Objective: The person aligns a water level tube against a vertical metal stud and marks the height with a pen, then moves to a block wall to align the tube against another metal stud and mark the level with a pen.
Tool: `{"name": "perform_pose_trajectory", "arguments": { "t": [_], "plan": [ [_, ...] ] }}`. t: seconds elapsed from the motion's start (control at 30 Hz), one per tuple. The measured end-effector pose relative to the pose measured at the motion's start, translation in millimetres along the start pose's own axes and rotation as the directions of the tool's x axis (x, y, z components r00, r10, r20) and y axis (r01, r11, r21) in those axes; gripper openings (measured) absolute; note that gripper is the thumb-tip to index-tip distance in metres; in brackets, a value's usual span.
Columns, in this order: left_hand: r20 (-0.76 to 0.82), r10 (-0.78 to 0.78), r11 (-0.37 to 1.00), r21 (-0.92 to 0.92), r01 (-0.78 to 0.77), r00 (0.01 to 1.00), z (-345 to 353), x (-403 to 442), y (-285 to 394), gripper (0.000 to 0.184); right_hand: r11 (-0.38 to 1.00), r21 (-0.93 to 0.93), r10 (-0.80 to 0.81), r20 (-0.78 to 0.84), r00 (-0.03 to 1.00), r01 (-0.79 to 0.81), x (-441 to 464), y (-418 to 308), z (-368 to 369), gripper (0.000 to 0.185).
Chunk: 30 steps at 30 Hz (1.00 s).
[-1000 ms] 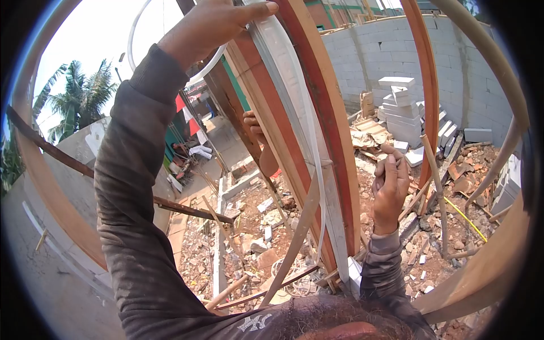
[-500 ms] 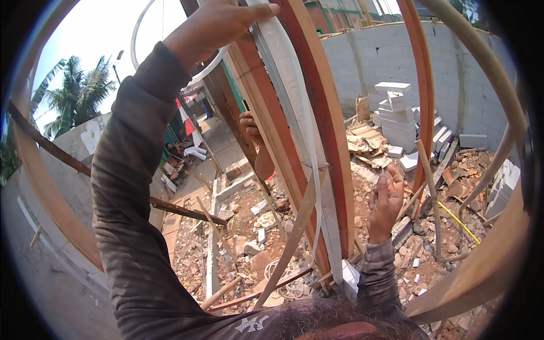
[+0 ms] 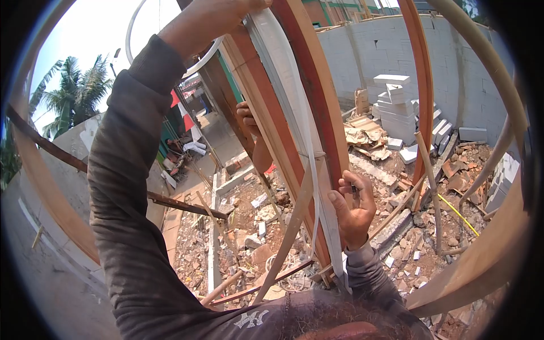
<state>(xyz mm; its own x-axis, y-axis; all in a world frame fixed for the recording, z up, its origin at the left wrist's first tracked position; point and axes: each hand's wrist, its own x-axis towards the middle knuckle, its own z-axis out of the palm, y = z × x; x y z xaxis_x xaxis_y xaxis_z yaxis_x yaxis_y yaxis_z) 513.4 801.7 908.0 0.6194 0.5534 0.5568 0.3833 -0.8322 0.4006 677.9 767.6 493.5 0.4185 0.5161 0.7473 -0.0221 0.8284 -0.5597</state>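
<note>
At the top edge, my left hand (image 3: 218,17) is closed on a clear hose (image 3: 294,79) against an upright wooden frame (image 3: 326,107); its fingertips are partly cut off. The hose runs down the frame's pale grey face. To the right of the frame's lower part, my right hand (image 3: 354,212) has its palm up, fingers loosely curled and thumb apart, with nothing visible in it. Another person's hand (image 3: 247,119) touches the frame's left edge from behind.
A diagonal wooden brace (image 3: 289,238) crosses low before the frame. Bamboo poles (image 3: 433,187) and a reddish post (image 3: 422,85) stand at right. Pale blocks (image 3: 394,110) are piled near a block wall (image 3: 391,51). Rubble (image 3: 243,243) covers the ground. A dark bar (image 3: 187,207) juts in from the left.
My right hand has moved left towards the frame, and its fingers have spread from a pinch. My left hand has shifted slightly up in view, partly past the top edge.
</note>
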Motion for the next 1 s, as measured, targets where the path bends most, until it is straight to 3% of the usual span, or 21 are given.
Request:
{"name": "perform_pose_trajectory", "arguments": {
  "t": [0.07, 0.1, 0.13, 0.23, 0.33, 0.4, 0.53, 0.57, 0.6, 0.67, 0.7, 0.77, 0.8, 0.87, 1.0],
  "plan": [
    [0.179, 0.041, 0.907, 0.405, -0.112, 0.983, -6, 7, 6, 0.036, 1.000, -0.024, -0.003, 0.030, 1.000, 0.004, 0, -10, 5, 0.052],
    [-0.077, -0.177, 0.956, 0.222, 0.190, 0.981, 8, 6, 18, 0.035, 0.990, -0.107, -0.087, 0.077, 0.993, 0.095, 0, -13, 7, 0.052],
    [-0.069, -0.189, 0.956, 0.216, 0.200, 0.980, 11, 3, 21, 0.035, 0.965, -0.182, -0.167, 0.131, 0.977, 0.189, 0, -14, 9, 0.052],
    [-0.028, -0.114, 0.984, 0.133, 0.116, 0.993, 10, -2, 18, 0.035, 0.953, -0.213, -0.190, 0.129, 0.973, 0.214, -3, -14, 15, 0.048],
    [0.075, 0.089, 0.968, 0.227, -0.104, 0.993, 2, 1, 12, 0.038, 0.946, -0.222, -0.218, 0.099, 0.971, 0.235, -3, -9, 19, 0.041],
    [0.001, -0.080, 0.988, 0.132, 0.079, 0.997, 2, 5, 11, 0.037, 0.945, -0.221, -0.227, 0.087, 0.970, 0.241, -4, -6, 20, 0.037],
    [0.002, -0.066, 0.978, 0.198, 0.065, 0.998, 7, 5, 14, 0.036, 0.935, -0.244, -0.259, 0.027, 0.966, 0.257, -2, -1, 23, 0.030],
    [0.169, 0.088, 0.959, 0.254, -0.129, 0.982, 5, 3, 14, 0.034, 0.930, -0.263, -0.269, -0.007, 0.963, 0.258, -1, -1, 24, 0.028],
    [0.167, 0.091, 0.957, 0.257, -0.133, 0.982, 3, 4, 13, 0.034, 0.929, -0.261, -0.274, -0.006, 0.962, 0.263, 1, 0, 23, 0.028],
    [-0.028, -0.082, 0.987, 0.133, 0.085, 0.996, 8, 4, 16, 0.032, 0.922, -0.285, -0.286, -0.039, 0.958, 0.263, 5, 1, 22, 0.024],
    [-0.031, -0.079, 0.987, 0.135, 0.082, 0.996, 4, 5, 13, 0.032, 0.921, -0.283, -0.290, -0.038, 0.956, 0.268, 6, 1, 22, 0.024],
    [0.091, 0.080, 0.943, 0.316, -0.105, 0.993, 0, 4, 9, 0.029, 0.946, -0.242, -0.234, -0.059, 0.970, 0.214, 9, 2, 23, 0.021],
    [0.089, 0.081, 0.943, 0.316, -0.105, 0.993, 3, 3, 11, 0.029, 0.946, -0.242, -0.237, -0.057, 0.970, 0.217, 9, 3, 22, 0.021],
    [-0.102, -0.083, 0.992, 0.086, 0.092, 0.991, 12, 3, 16, 0.024, 0.970, -0.165, -0.189, -0.050, 0.981, 0.178, 9, 4, 23, 0.021],
    [-0.138, -0.102, 0.985, 0.127, 0.120, 0.985, 16, 3, 23, 0.023, 0.968, -0.149, -0.210, -0.044, 0.977, 0.201, 11, 3, 23, 0.021]
  ]
}}
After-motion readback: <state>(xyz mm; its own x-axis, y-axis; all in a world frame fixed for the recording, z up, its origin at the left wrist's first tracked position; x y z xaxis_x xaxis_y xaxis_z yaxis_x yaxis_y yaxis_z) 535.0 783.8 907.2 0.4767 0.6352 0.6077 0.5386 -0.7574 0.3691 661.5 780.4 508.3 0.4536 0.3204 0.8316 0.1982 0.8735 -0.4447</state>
